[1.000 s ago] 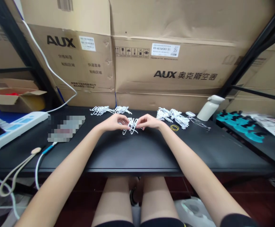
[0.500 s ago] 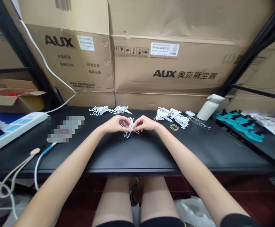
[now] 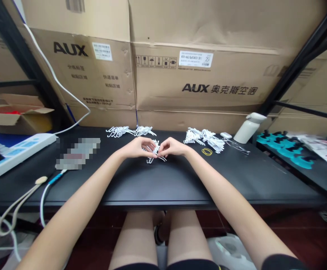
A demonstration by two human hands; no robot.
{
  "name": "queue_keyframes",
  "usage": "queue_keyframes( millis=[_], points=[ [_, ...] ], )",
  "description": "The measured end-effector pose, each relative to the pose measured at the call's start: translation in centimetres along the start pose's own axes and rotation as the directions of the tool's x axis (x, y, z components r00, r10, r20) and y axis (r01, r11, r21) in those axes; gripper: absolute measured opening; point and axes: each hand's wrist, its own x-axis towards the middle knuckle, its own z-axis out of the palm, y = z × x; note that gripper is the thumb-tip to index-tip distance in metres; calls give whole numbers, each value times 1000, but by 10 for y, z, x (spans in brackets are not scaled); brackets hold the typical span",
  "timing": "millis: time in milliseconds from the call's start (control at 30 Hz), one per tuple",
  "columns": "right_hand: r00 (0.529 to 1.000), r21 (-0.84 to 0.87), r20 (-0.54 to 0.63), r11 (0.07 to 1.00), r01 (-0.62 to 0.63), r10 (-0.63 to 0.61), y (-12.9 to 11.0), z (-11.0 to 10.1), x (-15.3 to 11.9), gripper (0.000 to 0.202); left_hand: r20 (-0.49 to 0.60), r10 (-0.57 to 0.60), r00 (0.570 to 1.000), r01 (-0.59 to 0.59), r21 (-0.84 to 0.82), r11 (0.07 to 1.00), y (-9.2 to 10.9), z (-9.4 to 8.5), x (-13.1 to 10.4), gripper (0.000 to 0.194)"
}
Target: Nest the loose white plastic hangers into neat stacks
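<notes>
My left hand [image 3: 142, 147] is closed around a small bunch of white wire hooks [image 3: 152, 159], held low over the middle of the black table. Curved and straight ends stick out below its fingers. Pinched together, the fingertips of my right hand [image 3: 171, 147] touch the bunch from the right; what they grip is too small to make out. Behind my left hand lie two piles of white hooks [image 3: 120, 131]. To the right of my hands are more bundled white hooks [image 3: 212, 140], with yellow rubber bands [image 3: 207, 151] just in front of them.
A white bottle [image 3: 249, 127] and glasses [image 3: 239, 146] stand at the back right, beside turquoise pieces [image 3: 287, 148]. On the left are a power strip [image 3: 20, 153], a blurred-out flat object [image 3: 77, 153] and cables. Large cardboard boxes [image 3: 163, 93] wall off the back.
My right fingertips have shifted slightly at the bunch, and the hook ends below them show more plainly. My left hand stays in nearly the same place.
</notes>
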Motion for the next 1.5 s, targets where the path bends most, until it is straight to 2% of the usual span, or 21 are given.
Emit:
queue_keyframes(
  millis=[267, 433, 500, 533, 633, 700, 733, 833, 900, 1000, 1100, 1167, 1233, 1367, 1500],
  points=[
    [1000, -61, 23, 998, 13, -12, -2, 2, 0, 26, 13, -12, 1000, 12, 4, 1000, 2, -2, 0, 43],
    [999, -11, 34, 1000, 12, -12, -5, -1, -3, 32, 26, 3, 1000, -4, 55, 998, 2, -2, -1, 44],
    [998, 33, -66, 999, -8, 10, -3, -8, -4, 35, 29, 8, 1000, -10, 71, 997, 2, -2, -1, 45],
    [987, 52, -158, 999, -16, 24, 0, -12, -5, 36, 29, 9, 1000, -12, 79, 997, 2, -3, -1, 46],
    [909, 61, -414, 998, -17, 41, 11, -22, -4, 36, 28, 4, 1000, -7, 105, 994, 0, -3, -1, 45],
    [864, 19, -501, 999, -36, 41, 19, -23, -2, 35, 46, 5, 999, -11, 113, 994, 0, -2, 0, 43],
    [858, -11, -513, 999, -51, 38, 22, -22, -1, 34, 56, 8, 998, -14, 113, 993, -1, -2, 0, 41],
    [894, -138, -448, 987, -77, 7, 27, -15, 3, 33, 76, 10, 997, -19, 116, 993, -2, -2, 0, 39],
    [919, -228, -391, 973, -46, -48, 29, -10, 5, 30, 87, 13, 996, -23, 118, 993, -2, -2, 0, 39],
    [926, -325, -356, 946, 3, -126, 31, -8, 7, 24, 87, -19, 996, 13, 70, 997, 0, -2, -1, 47],
    [923, -381, -357, 924, -6, -141, 32, -10, 7, 21, -37, -105, 994, 102, -78, 992, 3, -2, 0, 58],
    [926, -386, -354, 922, -20, -129, 33, -11, 8, 20, -153, -138, 979, 114, -155, 981, 4, -3, 1, 57],
    [930, -362, -353, 932, -34, -103, 34, -11, 8, 19, -215, -145, 966, 110, -167, 980, 4, -3, 2, 56],
    [929, -329, -368, 941, -82, -48, 33, -15, 7, 17, -156, -184, 970, 167, -114, 979, 7, -1, 3, 55],
    [963, -347, -268, 928, -132, 37, 23, -28, -4, 16, -103, -189, 977, 183, -63, 981, 10, 1, 1, 52]
  ],
)
